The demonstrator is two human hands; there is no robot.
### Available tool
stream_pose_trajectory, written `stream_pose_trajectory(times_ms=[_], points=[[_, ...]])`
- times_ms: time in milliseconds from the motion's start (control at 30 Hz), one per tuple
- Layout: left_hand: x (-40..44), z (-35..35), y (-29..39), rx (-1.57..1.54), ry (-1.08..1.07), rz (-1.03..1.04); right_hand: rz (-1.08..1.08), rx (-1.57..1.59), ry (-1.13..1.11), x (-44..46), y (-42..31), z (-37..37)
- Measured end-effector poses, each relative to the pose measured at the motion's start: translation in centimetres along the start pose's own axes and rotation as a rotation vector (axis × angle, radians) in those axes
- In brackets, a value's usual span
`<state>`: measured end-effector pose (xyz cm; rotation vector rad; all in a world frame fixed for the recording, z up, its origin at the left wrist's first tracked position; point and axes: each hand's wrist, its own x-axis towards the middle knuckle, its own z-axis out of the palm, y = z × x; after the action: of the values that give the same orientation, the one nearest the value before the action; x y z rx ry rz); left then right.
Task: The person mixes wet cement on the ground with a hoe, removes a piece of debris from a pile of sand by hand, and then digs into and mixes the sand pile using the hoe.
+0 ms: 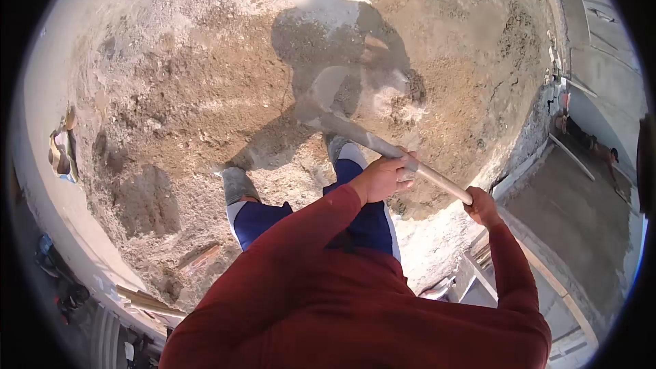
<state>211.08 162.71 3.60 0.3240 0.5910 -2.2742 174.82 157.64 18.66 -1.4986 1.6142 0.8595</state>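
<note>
A long-handled hoe [383,145] slants across in front of me, its pale wooden handle running from lower right to upper left. Its broad grey blade [331,87] is set at an angle to the handle, over the dirt, and is blurred. My left hand [386,176] is closed round the middle of the handle. Near the handle's rear end, my right hand [482,206] grips it. Loose brown soil [225,106] with pale lumps lies below the tool. Whether the blade touches the soil I cannot tell.
My boots [239,184] stand on uneven dirt. A concrete ledge [574,198] runs along the right, with a dark long tool [588,137] and a pale stick on it. Planks [147,301] lie at lower left. A crumpled bag [63,154] rests on the left. My shadow falls ahead.
</note>
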Motion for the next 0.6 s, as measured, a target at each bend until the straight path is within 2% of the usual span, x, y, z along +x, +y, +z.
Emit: stream_pose_trajectory(times_ms=[33,67,100,133,200,267,333,400,433,467,500,533,567,600], points=[[-3.2,0.4,1.5,0.056,-0.087,0.011,-0.112,-0.113,0.038,0.9,-2.8,1.5],[-6.9,1.0,3.9,0.21,-0.046,0.041,-0.219,-0.231,0.089,1.7,-5.5,3.0],[-10.5,0.9,6.4,0.368,-0.054,0.149,-0.304,-0.113,0.05,3.9,-8.8,5.5],[-14.8,1.0,9.6,0.566,-0.037,0.262,-0.491,-0.017,0.092,5.8,-13.9,8.1],[-25.1,3.7,15.8,0.88,0.113,0.508,-0.782,0.119,0.023,9.6,-26.9,12.8],[-37.1,7.4,21.8,1.12,0.247,0.775,-0.988,0.221,0.016,9.7,-42.1,17.5],[-48.0,10.0,26.2,1.116,0.373,1.165,-1.191,0.311,-0.109,4.2,-57.6,16.6],[-55.5,11.1,29.4,1.046,0.639,1.483,-1.395,0.406,-0.179,-0.8,-69.9,16.0],[-58.0,9.8,30.6,1.061,0.729,1.534,-1.436,0.457,-0.135,-2.3,-75.1,17.0],[-58.0,8.8,31.0,1.072,1.051,1.622,-1.47,0.512,-0.103,-3.4,-79.8,18.1],[-57.5,6.9,30.8,1.108,1.239,1.553,-1.429,0.493,-0.18,-4.0,-83.5,18.6],[-56.4,4.4,31.0,1.165,1.442,1.547,-1.41,0.579,-0.131,-3.6,-86.2,20.3],[-56.3,-0.7,32.8,1.099,1.387,1.641,-1.368,0.53,-0.107,-1.7,-88.5,23.1],[-55.5,-4.3,34.0,0.973,1.398,1.597,-1.25,0.442,-0.152,0.0,-88.2,24.4]])
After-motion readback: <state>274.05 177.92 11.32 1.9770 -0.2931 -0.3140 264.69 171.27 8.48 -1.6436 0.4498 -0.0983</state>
